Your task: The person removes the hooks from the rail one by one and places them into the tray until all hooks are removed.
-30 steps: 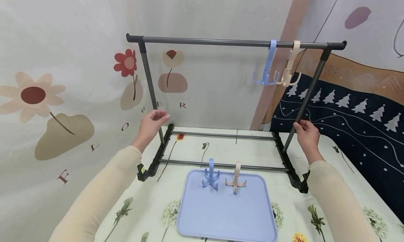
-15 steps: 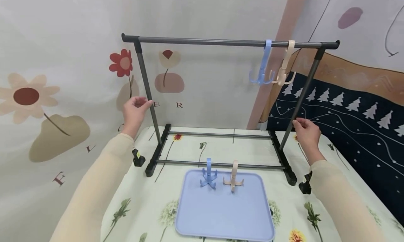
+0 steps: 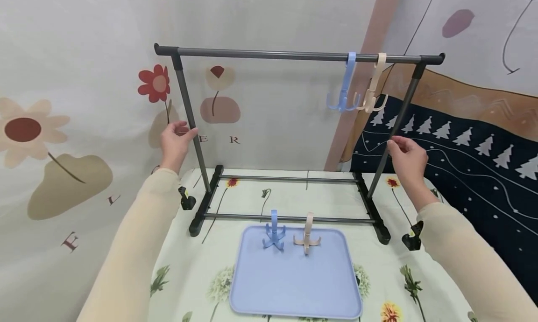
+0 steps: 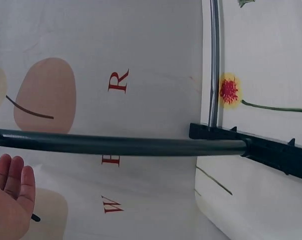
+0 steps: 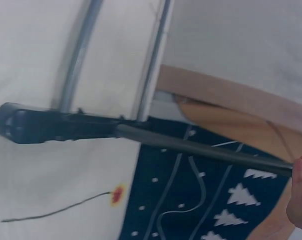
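A dark grey metal rack (image 3: 269,54) with a top bar, two slanted posts and black feet stands on the cloth. My left hand (image 3: 175,144) is beside the left post (image 4: 115,145), thumb tip right at it; the left wrist view shows its fingers relaxed and off the tube. On the other side my right hand (image 3: 407,161) is next to the right post (image 5: 206,150), thumb and fingertips close against it. From the top bar hang a blue multi-prong hook (image 3: 345,86) and a beige one (image 3: 373,88), near the right end.
In front of the rack lies a blue tray (image 3: 294,284). At its back edge are another blue hook (image 3: 274,233) and another beige hook (image 3: 307,238). A floral cloth (image 3: 201,270) covers the table, with a patterned curtain (image 3: 269,9) behind.
My left hand has moved up and outward, from inside the left post to its outer side. My right hand has risen along the right post. The hooks stay in place on bar and tray.
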Demonstrator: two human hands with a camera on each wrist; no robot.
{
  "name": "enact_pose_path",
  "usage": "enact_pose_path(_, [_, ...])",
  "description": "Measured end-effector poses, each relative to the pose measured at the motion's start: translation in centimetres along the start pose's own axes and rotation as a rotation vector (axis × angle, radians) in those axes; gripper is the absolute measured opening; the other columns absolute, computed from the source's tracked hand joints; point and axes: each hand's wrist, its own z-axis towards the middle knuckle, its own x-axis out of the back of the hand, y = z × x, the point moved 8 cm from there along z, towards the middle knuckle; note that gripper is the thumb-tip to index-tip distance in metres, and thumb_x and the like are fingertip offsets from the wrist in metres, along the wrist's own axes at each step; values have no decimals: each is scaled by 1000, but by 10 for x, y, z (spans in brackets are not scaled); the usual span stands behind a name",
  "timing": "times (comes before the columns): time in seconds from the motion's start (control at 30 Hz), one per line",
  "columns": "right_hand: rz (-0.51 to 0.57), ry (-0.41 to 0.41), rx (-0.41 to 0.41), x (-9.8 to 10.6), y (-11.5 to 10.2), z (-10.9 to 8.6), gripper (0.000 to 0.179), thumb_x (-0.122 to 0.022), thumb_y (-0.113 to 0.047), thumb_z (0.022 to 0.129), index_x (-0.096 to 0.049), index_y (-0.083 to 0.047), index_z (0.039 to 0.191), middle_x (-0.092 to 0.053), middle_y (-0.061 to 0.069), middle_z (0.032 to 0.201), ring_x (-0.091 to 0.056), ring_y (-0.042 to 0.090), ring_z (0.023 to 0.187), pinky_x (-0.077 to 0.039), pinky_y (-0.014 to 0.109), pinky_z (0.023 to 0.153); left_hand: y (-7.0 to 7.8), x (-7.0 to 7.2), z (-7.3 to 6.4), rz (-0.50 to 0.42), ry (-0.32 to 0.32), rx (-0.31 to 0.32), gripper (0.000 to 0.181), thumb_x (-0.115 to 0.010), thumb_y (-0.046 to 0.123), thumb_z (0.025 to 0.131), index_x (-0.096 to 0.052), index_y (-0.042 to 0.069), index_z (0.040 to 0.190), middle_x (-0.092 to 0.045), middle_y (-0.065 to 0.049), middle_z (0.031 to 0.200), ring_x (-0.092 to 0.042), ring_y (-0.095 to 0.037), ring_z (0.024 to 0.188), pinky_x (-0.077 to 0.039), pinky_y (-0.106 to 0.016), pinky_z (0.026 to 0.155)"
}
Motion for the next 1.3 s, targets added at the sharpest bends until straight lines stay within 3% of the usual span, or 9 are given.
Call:
enact_pose_path(0.3, [80,24,70,11,-54,12,45,-58,-42,99,-65,-8,127,-65,1,112,-61,4,93,-49,20,89,3,-7,1,-29,41,-3,52,-68,33,94,-51,10,137,-55,-9,131,-50,-21,120,-43,-35,102])
enact_pose_path(0.63, [129,78,85,7,-109,24,40,-61,-40,97,-67,-14,127,-65,4,119,-55,5,100,-44,22,92,2,-8,3,-62,93,-44,39,-68,26,95,-55,6,126,-59,-6,119,-53,-15,109,-45,-31,97])
enact_pose_path(1.0, [102,131,17,-11,-138,40,40,-65,-38,95,-66,-13,126,-64,4,121,-54,7,105,-46,23,96,0,-11,1,-66,109,-44,38,-66,26,96,-56,6,127,-59,-5,118,-55,-15,107,-46,-30,95])
enact_pose_path(1.3, [104,152,-35,-24,-144,46,40,-68,-35,93,-66,-13,127,-64,3,119,-54,10,108,-45,30,101,0,-11,1,-65,117,-47,37,-67,26,96,-57,6,126,-60,-6,119,-56,-16,109,-45,-31,96])
